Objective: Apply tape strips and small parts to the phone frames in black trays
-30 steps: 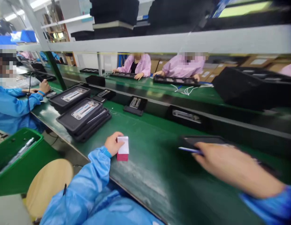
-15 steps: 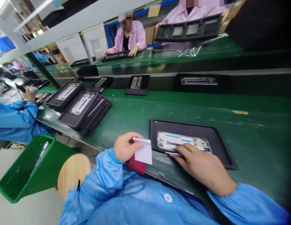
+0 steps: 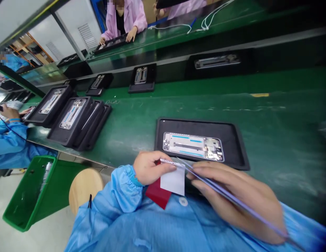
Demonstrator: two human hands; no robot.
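Note:
My left hand [image 3: 151,168] pinches a white sheet [image 3: 172,180] with small dark marks along its top edge, and a red sheet [image 3: 159,193] hangs behind it. Between the fingers of my right hand [image 3: 231,196] lies a long, thin purple tool [image 3: 226,191], its pointed tip at the top edge of the white sheet. Just beyond both hands, a black tray [image 3: 232,143] rests on the green table. Inside that tray lies a silver phone frame [image 3: 193,145] with blue strips and circuit parts. Neither hand touches the tray.
Stacked black trays [image 3: 63,133] with phone frames stand at the left on the green table [image 3: 131,129]. Farther back are more trays [image 3: 149,87]. A green bin [image 3: 26,210] and a round wooden stool [image 3: 85,187] are at lower left. People sit across and to the left.
My right hand has come away from the phone frame, toward my body and the white sheet, with the purple tool now pointing at its edge. The camera view has shifted.

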